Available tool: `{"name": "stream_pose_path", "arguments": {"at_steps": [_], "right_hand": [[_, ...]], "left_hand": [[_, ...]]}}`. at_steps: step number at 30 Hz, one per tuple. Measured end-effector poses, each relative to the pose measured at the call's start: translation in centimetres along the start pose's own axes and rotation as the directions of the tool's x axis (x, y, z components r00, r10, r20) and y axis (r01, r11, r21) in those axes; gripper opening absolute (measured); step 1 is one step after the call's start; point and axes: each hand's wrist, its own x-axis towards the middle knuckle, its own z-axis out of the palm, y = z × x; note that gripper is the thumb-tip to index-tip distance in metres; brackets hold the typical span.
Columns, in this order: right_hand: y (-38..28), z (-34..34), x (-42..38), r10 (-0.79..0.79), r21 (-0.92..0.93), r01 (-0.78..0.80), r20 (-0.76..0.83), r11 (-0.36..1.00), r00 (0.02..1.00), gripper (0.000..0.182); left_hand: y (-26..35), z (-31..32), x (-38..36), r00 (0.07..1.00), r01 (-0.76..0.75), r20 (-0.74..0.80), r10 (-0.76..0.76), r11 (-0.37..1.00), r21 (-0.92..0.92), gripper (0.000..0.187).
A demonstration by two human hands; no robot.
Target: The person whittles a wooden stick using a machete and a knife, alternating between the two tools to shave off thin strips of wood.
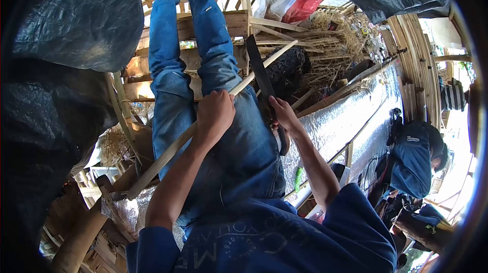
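Note:
My left hand [215, 115] is closed around a long, pale strip of bamboo or wood [168, 156], which lies slantwise over my jeans [175, 97]. Its thicker end points down to the left, its thin end up to the right. In my right hand [282, 114] is a machete [261, 69], gripped by the handle, part of which is hidden by the fingers. The dark blade points up and slightly left, and crosses the strip beyond my left hand.
Silver foil sheeting [330, 128] lies to the right, with a small green object [298, 179] near my right arm. Straw and split wood [325, 44] are piled ahead. Dark tarps [76, 19] hang at left and top. A person in blue [414, 158] is at the right.

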Motion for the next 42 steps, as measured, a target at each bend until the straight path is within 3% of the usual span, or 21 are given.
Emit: {"name": "stream_pose_path", "arguments": {"at_steps": [9,12,14,18,20,21,26,28,30,36,38,39,40,42], "right_hand": [[-1.4,-2.6,-2.1,0.028,0.03,-0.028,-0.017,0.999,0.999,0.034],[-2.2,-3.1,-3.7,0.019,0.075,-0.014,-0.057,0.997,0.998,0.026],[-1.7,-3.5,-4.4,-0.012,0.08,0.016,-0.053,0.997,0.999,0.017],[-0.7,-3.6,-5.4,-0.039,0.067,0.046,-0.093,0.997,0.995,0.016],[-0.7,-3.3,-5.9,-0.076,0.006,0.078,-0.135,0.997,0.988,0.01],[-0.8,-3.2,-6.1,-0.079,0.013,0.082,-0.134,0.997,0.988,0.01],[-1.3,-2.6,-7.1,-0.129,0.017,0.135,-0.182,0.991,0.975,0.01],[-1.6,-2.8,-7.3,-0.14,0.037,0.149,-0.18,0.988,0.974,0.01],[-2.5,-2.7,-7.8,-0.164,0.096,0.187,-0.21,0.978,0.964,0.011],[-4.2,-2.6,-8.3,-0.281,0.175,0.317,-0.202,0.932,0.938,0.017],[-4.8,-2.3,-8.8,-0.389,0.313,0.423,-0.168,0.85,0.906,0.028],[-5.3,-2.1,-9.4,-0.366,0.408,0.38,-0.115,0.83,0.924,0.039],[-5.9,-2.0,-10.0,-0.363,0.412,0.376,-0.113,0.83,0.925,0.039],[-6.6,-1.8,-10.9,-0.364,0.486,0.319,-0.001,0.814,0.931,0.045]], "left_hand": [[-2.0,0.4,0.4,0.998,0.058,0.046,-0.052,0.989,-0.134,0.034],[-2.6,-1.7,-1.4,0.997,0.073,0.045,-0.068,0.99,-0.12,0.034],[-2.8,-4.3,-3.3,0.99,0.073,0.116,-0.08,0.996,0.058,0.032],[-4.2,-7.4,-5.4,0.99,0.038,0.136,-0.037,0.999,-0.007,0.023],[-5.0,-8.5,-5.9,0.995,-0.014,0.101,0.011,1.0,0.025,0.021],[-5.5,-9.0,-6.0,0.993,-0.113,0.051,0.108,0.989,0.094,0.021],[-6.8,-13.3,-7.0,0.988,-0.129,-0.05,0.144,0.965,0.228,0.019],[-7.1,-15.8,-7.5,0.955,-0.203,-0.142,0.26,0.923,0.326,0.015],[-7.2,-18.2,-8.2,0.949,-0.194,-0.167,0.268,0.913,0.358,0.013],[-8.1,-20.8,-10.1,0.926,-0.164,-0.242,0.291,0.884,0.438,0.012],[-8.2,-19.9,-10.8,0.932,-0.103,-0.27,0.243,0.889,0.446,0.012],[-8.5,-19.3,-11.2,0.951,-0.065,-0.253,0.18,0.911,0.407,0.014],[-8.6,-18.5,-11.4,0.952,-0.064,-0.249,0.18,0.91,0.41,0.014],[-8.3,-16.7,-11.6,0.954,-0.027,-0.291,0.077,0.985,0.171,0.016]]}}
